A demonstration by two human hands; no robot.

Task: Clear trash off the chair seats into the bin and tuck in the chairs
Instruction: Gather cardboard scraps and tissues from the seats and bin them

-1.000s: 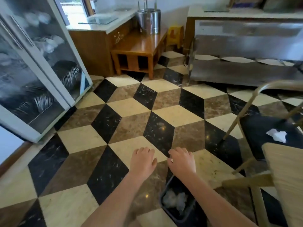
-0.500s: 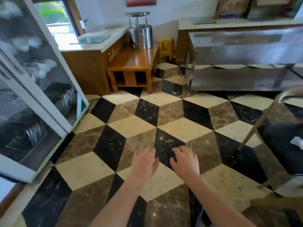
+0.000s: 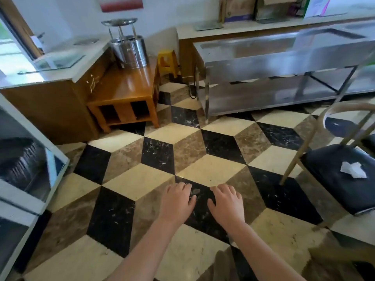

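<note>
Left hand (image 3: 178, 201) and right hand (image 3: 227, 203) extended side by side, palms down, above the tiled floor (image 3: 129, 179); fingers loosely curled, gripping nothing. Crumpled white paper (image 3: 353, 169) lying on the black seat of the chair (image 3: 345, 175) at right, well apart from both hands. Second black seat (image 3: 343, 126) behind it, bearing a small pale scrap (image 3: 335, 124). Steel table (image 3: 284, 57) beyond, against the far wall.
</note>
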